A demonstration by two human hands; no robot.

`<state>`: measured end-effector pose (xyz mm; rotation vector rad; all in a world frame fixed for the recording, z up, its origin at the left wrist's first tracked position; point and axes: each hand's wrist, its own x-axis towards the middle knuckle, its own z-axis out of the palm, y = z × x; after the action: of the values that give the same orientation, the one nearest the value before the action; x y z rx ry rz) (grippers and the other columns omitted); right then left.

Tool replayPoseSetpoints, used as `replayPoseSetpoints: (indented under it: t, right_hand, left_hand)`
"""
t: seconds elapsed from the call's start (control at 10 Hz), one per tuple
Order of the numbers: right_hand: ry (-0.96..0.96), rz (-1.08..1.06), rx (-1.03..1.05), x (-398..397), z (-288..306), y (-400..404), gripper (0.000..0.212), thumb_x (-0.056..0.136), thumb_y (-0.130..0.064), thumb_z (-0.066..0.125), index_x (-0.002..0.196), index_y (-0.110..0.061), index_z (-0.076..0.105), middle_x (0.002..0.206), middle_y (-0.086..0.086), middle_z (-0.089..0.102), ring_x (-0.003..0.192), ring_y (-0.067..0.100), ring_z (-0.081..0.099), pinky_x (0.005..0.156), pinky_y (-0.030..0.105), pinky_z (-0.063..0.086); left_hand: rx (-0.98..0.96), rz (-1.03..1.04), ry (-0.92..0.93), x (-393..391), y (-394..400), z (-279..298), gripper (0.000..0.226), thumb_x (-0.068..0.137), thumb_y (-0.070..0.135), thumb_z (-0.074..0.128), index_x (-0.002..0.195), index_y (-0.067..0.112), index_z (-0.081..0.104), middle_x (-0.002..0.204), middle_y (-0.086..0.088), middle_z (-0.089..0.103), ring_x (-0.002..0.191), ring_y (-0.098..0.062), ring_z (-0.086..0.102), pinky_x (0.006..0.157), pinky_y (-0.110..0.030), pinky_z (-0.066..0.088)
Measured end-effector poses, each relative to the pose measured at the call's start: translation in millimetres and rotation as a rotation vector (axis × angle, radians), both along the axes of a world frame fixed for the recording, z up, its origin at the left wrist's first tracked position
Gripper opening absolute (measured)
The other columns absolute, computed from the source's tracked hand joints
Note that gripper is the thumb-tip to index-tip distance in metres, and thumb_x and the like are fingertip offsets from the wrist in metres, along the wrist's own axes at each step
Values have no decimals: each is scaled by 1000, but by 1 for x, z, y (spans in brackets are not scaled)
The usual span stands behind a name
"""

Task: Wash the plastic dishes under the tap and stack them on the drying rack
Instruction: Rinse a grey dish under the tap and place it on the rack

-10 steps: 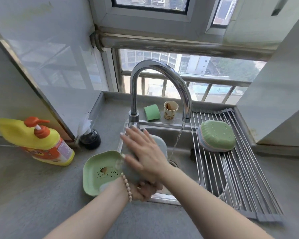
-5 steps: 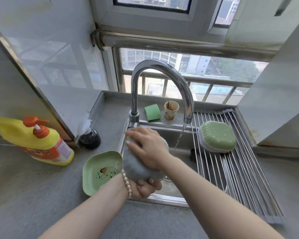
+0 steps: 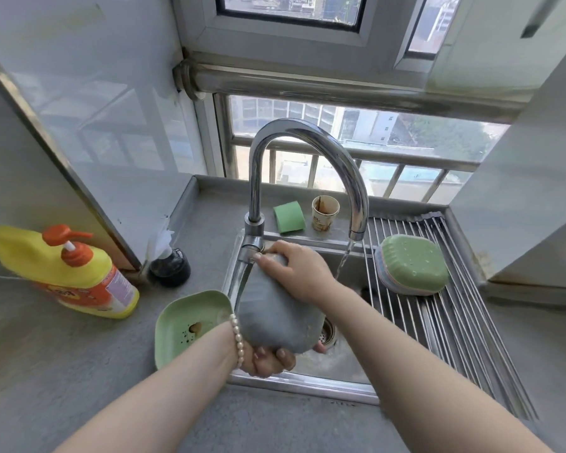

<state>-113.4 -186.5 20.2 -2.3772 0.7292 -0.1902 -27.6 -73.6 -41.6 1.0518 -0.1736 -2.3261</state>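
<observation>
Both hands grip the grey dish (image 3: pixel 276 313) over the sink (image 3: pixel 307 385): left hand (image 3: pixel 265 356) cupping its near end, right hand (image 3: pixel 296 268) curled over the far end. Washed dishes (image 3: pixel 412 268) sit stacked on the rack (image 3: pixel 464 322) at 2 o'clock (apparently two); the dirty green dish (image 3: pixel 183 322) waits on the desk (image 3: pixel 62 371) at 9 o'clock.

A second ago the right hand (image 3: pixel 294 273) lay flat with straight fingers across the grey dish (image 3: pixel 276 317); it has since slid toward the dish's far edge by the tap's base, fingers now curled over that edge; the left hand (image 3: pixel 268 358) keeps its grip underneath, the dish tipped more upright.
</observation>
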Motion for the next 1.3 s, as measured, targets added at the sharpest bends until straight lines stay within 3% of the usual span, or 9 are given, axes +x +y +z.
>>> replayPoseSetpoints:
  t: [0.2, 0.3, 0.4, 0.6, 0.8, 0.9, 1.0, 1.2, 1.3]
  right_hand:
    - [-72, -233, 301, 1, -5, -22, 52, 90, -29, 51, 46, -21, 25, 43, -10, 25, 48, 13, 26, 56, 32, 24]
    - [-3, -247, 314, 8, -8, -20, 49, 90, -23, 48, 47, -19, 26, 45, -7, 28, 50, 16, 28, 54, 31, 24]
    - [178, -180, 267, 11, -8, -20, 47, 90, -24, 48, 46, -17, 35, 51, -3, 39, 53, 17, 38, 51, 29, 27]
    - [158, -240, -191, 30, -17, 7, 36, 94, -33, 37, 85, -14, 66, 101, 13, 66, 98, 33, 58, 76, 37, 38]
    - [-86, 76, -547, 16, -59, 59, 48, 96, -34, 29, 128, -13, 57, 140, 11, 50, 134, 32, 40, 115, 47, 24]
    - [-178, 262, -659, -19, -82, 50, 50, 99, -40, 29, 142, -15, 37, 149, 9, 40, 139, 29, 34, 113, 46, 23]
    - [-114, 134, -593, -24, -80, 30, 57, 99, -49, 23, 140, -15, 42, 147, 11, 42, 137, 31, 37, 112, 46, 27]
    - [90, -253, 146, 20, -45, 8, 54, 96, -41, 40, 146, -21, 34, 147, 9, 38, 131, 29, 37, 107, 36, 31]
    - [-161, -652, 411, 17, -46, 8, 40, 97, -36, 41, 130, -16, 53, 125, 9, 57, 112, 25, 50, 91, 32, 38]
  left_hand:
    - [195, 279, 47, -7, 15, -15, 41, 88, 31, 42, 116, 3, 53, 85, -26, 61, 52, -27, 59, 49, -25, 52]
    - [103, 430, 26, -4, 23, -14, 54, 85, 39, 47, 114, -4, 64, 120, -29, 59, 103, -46, 59, 91, -60, 44]
    - [12, 657, 54, 11, 25, -5, 61, 86, 53, 46, 103, 0, 71, 105, -21, 69, 97, -35, 66, 85, -53, 52]
    - [-44, 926, -330, 7, -7, 21, 35, 100, 29, 42, 89, 8, 68, 69, -5, 72, 62, -15, 69, 56, -23, 56]
    - [72, 1134, -314, 7, -12, 12, 33, 102, 30, 31, 88, 14, 56, 70, -2, 68, 67, -19, 63, 57, -27, 54]
    - [106, 1264, -184, 16, -6, 11, 44, 102, 38, 32, 105, 2, 58, 92, -17, 67, 90, -29, 65, 94, -40, 47]
    - [166, 1330, -276, 13, -5, 4, 48, 103, 38, 27, 105, 3, 59, 87, -13, 70, 94, -28, 58, 97, -45, 40]
    - [313, 1389, -998, 3, -18, 20, 52, 104, 26, 30, 115, -18, 54, 126, -32, 53, 116, -41, 50, 84, -34, 35]
    - [279, 1443, -1054, -7, -25, 30, 54, 103, 34, 32, 114, -13, 56, 124, -27, 56, 111, -38, 53, 78, -30, 37]
